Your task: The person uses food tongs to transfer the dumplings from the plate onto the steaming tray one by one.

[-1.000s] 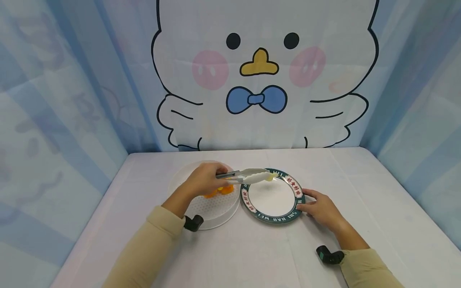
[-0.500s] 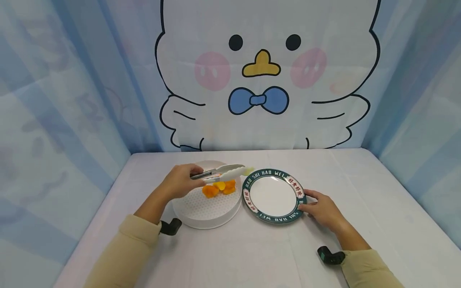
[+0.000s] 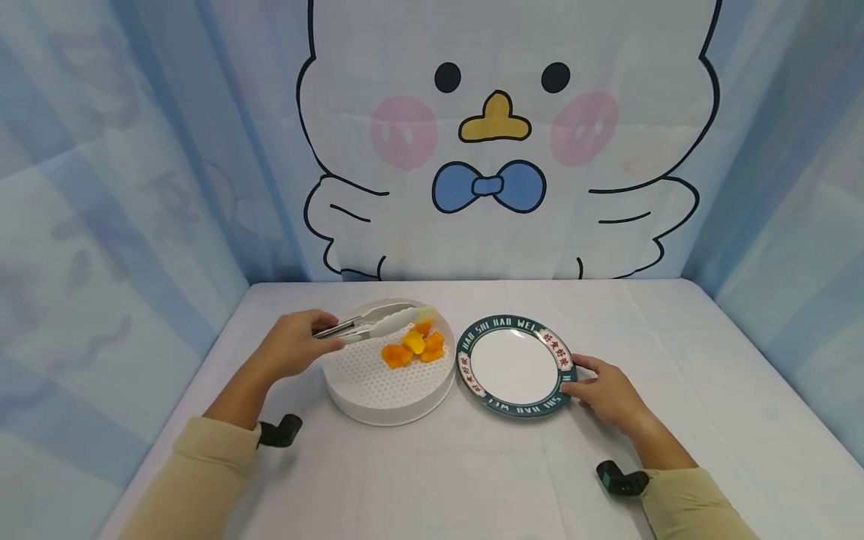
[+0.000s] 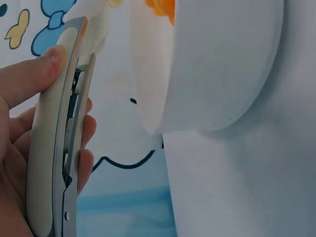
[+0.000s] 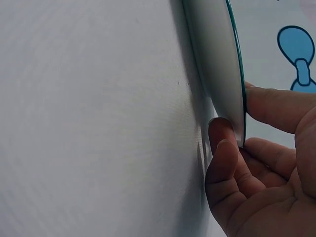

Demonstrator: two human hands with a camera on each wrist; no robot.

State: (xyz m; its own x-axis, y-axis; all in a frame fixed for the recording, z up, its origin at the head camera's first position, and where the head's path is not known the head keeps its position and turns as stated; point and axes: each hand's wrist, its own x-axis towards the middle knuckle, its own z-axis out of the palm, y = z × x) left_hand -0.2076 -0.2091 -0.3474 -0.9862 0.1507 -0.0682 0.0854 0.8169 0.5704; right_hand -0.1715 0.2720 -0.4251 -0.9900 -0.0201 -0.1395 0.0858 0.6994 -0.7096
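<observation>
My left hand grips a pair of tongs with pale handles and white heads, held over the left part of a round white perforated tray. The tong heads point right; a pale yellow patch shows at their tips, and whether it is a held piece I cannot tell. Several orange pieces and a yellow piece lie on the tray, just below the tips. With thumb and fingers, my right hand pinches the right rim of a white plate with a green lettered border, its fingers partly under the edge.
A white cloth covers the table. Plate and tray stand side by side, nearly touching. Behind the table hangs a curtain with a cartoon chick, and blue-white curtains flank both sides. Black devices sit on both wrists.
My left hand has drawn the tongs leftward, from above the plate to above the tray. The orange and yellow pieces have come into fuller view. My right hand stays at the plate's rim.
</observation>
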